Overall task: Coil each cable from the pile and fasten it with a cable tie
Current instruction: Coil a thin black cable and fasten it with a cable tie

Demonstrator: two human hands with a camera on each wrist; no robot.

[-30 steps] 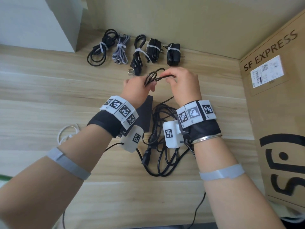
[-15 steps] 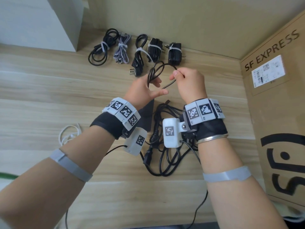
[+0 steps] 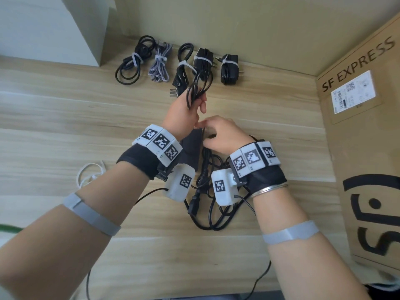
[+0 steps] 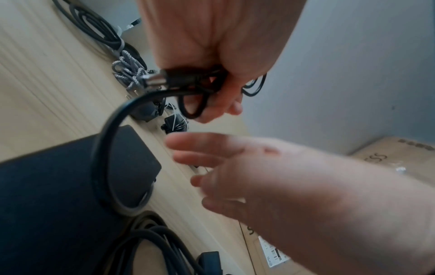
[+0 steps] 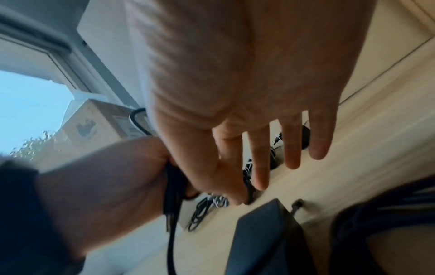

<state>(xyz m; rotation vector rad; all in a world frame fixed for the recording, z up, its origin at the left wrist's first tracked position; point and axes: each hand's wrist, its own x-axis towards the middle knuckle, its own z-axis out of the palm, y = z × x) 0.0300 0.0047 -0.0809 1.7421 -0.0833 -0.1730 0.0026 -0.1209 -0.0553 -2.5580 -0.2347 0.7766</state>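
Observation:
My left hand (image 3: 193, 107) grips a coil of thin black cable (image 3: 198, 85) and holds it up above the desk. In the left wrist view the coil (image 4: 188, 87) and its plug sit in the curled fingers (image 4: 219, 104). A strand runs down from the coil to the black power brick (image 3: 191, 148). My right hand (image 3: 205, 131) hovers low beside the brick with straight fingers (image 5: 292, 148) and holds nothing. The pile of thicker black cables (image 3: 207, 198) lies under both wrists.
Several tied cable bundles (image 3: 160, 63) lie in a row along the back wall. Loose white cable ties (image 3: 91, 174) lie at the left. A cardboard box (image 3: 357, 131) stands at the right, and a white box (image 3: 54, 24) at the back left.
My right hand has let go of the cable loop and dropped toward the power brick. My left hand keeps the coil and has raised it farther back.

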